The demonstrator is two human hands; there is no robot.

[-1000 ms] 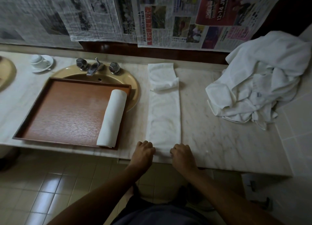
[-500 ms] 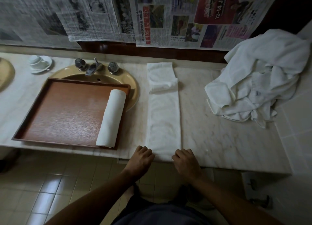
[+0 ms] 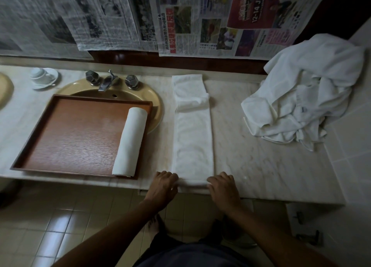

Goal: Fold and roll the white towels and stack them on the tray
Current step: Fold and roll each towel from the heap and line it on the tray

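A white towel (image 3: 193,138) lies folded into a long narrow strip on the marble counter, its far end doubled over. At the counter's front edge my left hand (image 3: 163,183) and my right hand (image 3: 221,184) curl their fingers over the strip's near end, which is turned up into a small roll. A brown wooden tray (image 3: 76,134) rests over the sink, with one rolled white towel (image 3: 130,142) along its right side. A heap of loose white towels (image 3: 305,104) is piled at the right.
The tan sink (image 3: 154,100) with tap (image 3: 106,82) lies behind the tray. A white cup on a saucer (image 3: 43,77) stands at the back left. Newspaper sheets (image 3: 180,20) cover the wall. Tiled floor lies below the counter edge (image 3: 281,198).
Both hands have stayed at the strip's near end and shifted a little apart, and the near edge is now turned up into a small roll.
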